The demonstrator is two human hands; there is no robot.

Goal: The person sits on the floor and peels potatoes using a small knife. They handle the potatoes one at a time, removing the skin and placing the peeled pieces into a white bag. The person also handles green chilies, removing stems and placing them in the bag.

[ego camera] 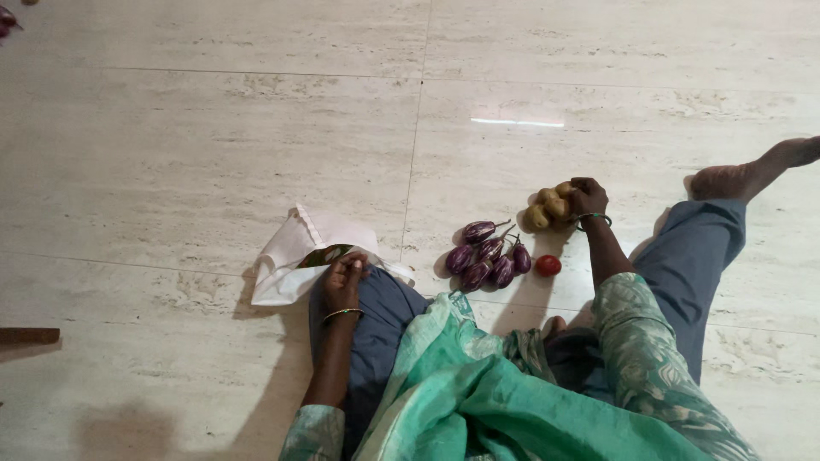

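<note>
Potatoes (548,207) partly under right hand (588,196), bag (299,250) contents hidden

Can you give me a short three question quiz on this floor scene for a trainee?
1. True or false: the right hand rests on the potatoes.
2. What does the left hand touch: A the white bag, B the tomato, C the eggplants?
3. What lies between the eggplants and the right forearm?

Key: 1 true. 2 A. 3 the red tomato.
</note>
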